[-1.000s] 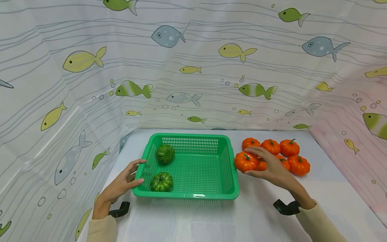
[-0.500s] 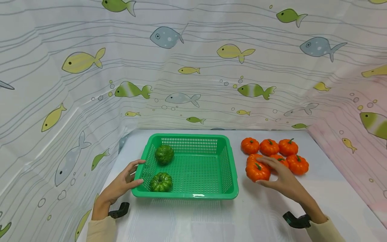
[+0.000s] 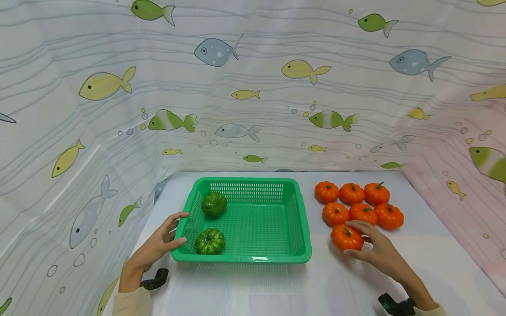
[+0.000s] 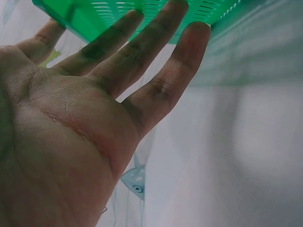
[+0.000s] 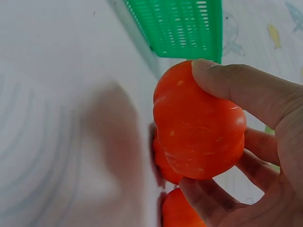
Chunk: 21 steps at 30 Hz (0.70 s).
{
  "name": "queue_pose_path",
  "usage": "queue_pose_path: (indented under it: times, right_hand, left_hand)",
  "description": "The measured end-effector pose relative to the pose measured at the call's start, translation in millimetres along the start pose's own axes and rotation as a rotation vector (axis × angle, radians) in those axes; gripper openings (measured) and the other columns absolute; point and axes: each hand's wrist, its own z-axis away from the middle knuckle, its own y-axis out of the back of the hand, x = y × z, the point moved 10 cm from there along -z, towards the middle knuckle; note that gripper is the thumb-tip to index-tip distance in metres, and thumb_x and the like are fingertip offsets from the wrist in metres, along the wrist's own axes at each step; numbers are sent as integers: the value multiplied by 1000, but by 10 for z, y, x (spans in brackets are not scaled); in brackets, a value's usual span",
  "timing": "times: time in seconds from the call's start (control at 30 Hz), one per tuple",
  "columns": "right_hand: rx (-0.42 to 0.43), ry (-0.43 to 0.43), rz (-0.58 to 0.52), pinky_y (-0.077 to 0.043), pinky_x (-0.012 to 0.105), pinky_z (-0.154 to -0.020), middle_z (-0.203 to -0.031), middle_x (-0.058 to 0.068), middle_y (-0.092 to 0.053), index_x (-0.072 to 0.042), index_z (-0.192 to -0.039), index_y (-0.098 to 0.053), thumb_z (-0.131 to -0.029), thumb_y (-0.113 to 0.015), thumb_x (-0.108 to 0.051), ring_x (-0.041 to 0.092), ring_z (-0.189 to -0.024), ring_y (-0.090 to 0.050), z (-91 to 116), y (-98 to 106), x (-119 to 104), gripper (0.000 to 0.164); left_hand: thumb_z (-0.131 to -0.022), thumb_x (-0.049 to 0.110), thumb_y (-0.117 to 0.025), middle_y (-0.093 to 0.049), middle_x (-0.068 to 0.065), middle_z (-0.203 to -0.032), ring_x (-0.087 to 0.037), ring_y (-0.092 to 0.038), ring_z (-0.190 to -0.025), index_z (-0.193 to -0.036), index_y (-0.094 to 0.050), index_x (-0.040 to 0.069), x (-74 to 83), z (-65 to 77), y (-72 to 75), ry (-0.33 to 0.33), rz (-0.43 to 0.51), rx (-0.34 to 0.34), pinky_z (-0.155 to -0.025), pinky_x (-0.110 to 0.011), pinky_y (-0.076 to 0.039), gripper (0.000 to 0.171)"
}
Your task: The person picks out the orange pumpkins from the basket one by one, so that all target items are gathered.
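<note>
My right hand (image 3: 379, 251) pinches a small orange pumpkin (image 3: 345, 238) with a short green stem, thumb on one side and fingers on the other. In the right wrist view this pumpkin (image 5: 199, 125) hangs a little off the white surface, its shadow beside it. My left hand (image 3: 156, 243) rests at the left rim of a green plastic basket (image 3: 304, 228), thumb and fingers spread. In the left wrist view its fingers (image 4: 163, 85) are nearly straight, with the tips against the basket's slotted wall. Two green pumpkins, one far (image 3: 214, 205) and one near (image 3: 210, 241), sit along the basket's left side.
Several orange pumpkins stand in two rows right of the basket, among them a back-left one (image 3: 326, 192) and a front-left one (image 3: 335, 214). A white table (image 3: 276, 289) lies beneath. A fish-print curtain (image 3: 253, 109) encloses the back and sides.
My right hand has carried the orange pumpkin away from the basket, rightward and toward me, to the front of the orange rows. The left hand has stayed at the basket's rim.
</note>
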Motion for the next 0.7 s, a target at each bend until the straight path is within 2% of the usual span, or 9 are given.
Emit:
queue_pose_path:
  times: [0.1,0.23,0.33,0.53,0.7]
  right_hand:
    - [-2,-27,-5,-54,30,-95,-146,8,-52,-18,-145,-58,-84,-86,-44,31,-127,-53,70,-29,79,72]
    - [-11,-59,-28,-55,45,-99,-149,13,-50,-16,-147,-56,-84,-86,-44,36,-131,-51,134,-91,166,75]
    - [-15,-78,-35,-51,59,-98,-150,17,-49,-13,-147,-55,-84,-86,-43,41,-132,-50,161,-133,212,76]
    - [-15,-103,-29,-51,59,-98,-150,20,-48,-11,-146,-55,-83,-87,-42,43,-132,-50,171,-155,243,77]
    - [-45,-160,-50,-48,63,-101,-153,22,-45,-11,-149,-52,-84,-85,-45,45,-134,-46,182,-186,285,80]
  left_hand:
    - [-105,5,-56,-1,-22,-169,-57,4,-150,-162,-24,17,10,-8,-25,-5,8,-4,-111,-79,-18,66]
    - [-105,5,-57,-1,-21,-169,-56,4,-151,-162,-24,17,29,-4,-47,-2,18,-9,-111,-79,-19,67]
    - [-105,6,-57,-1,-23,-169,-58,4,-150,-162,-24,16,36,9,-54,-2,16,-14,-109,-80,-19,66]
    - [-105,4,-57,-1,-24,-169,-60,4,-149,-161,-24,14,55,13,-51,-19,3,-15,-109,-81,-18,66]
    - [-104,4,-57,-3,-24,-168,-59,4,-149,-161,-24,14,72,6,-55,-23,1,-19,-109,-81,-18,66]
